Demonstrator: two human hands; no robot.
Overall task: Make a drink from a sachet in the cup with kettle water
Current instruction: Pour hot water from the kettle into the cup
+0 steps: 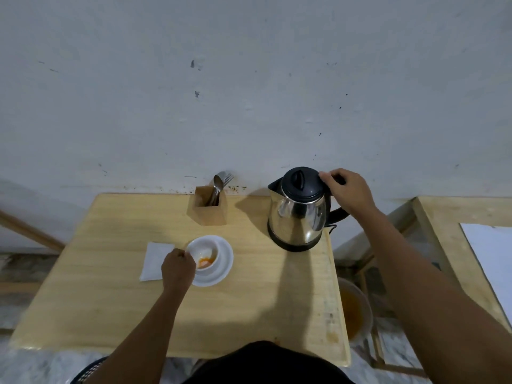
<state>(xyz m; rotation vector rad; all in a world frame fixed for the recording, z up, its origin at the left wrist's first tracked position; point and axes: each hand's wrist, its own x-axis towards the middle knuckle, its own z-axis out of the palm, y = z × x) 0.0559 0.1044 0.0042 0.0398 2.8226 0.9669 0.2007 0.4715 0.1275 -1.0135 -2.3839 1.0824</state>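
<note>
A white cup [203, 252] stands on a white saucer [225, 261] at the middle of the wooden table [110, 300]; orange powder lies in its bottom. My left hand [178, 268] grips the cup's near left side, fingers closed on its rim or handle. A steel kettle [297, 212] with a black lid sits on its base at the table's back right. My right hand [347, 191] is wrapped around the top of the kettle's black handle. No sachet is visible.
A white napkin [153, 260] lies left of the cup. A wooden holder [207, 209] with spoons and forks stands at the back by the wall. A bowl of amber liquid [354, 309] sits below the table's right edge. A second table [448, 231] is on the right.
</note>
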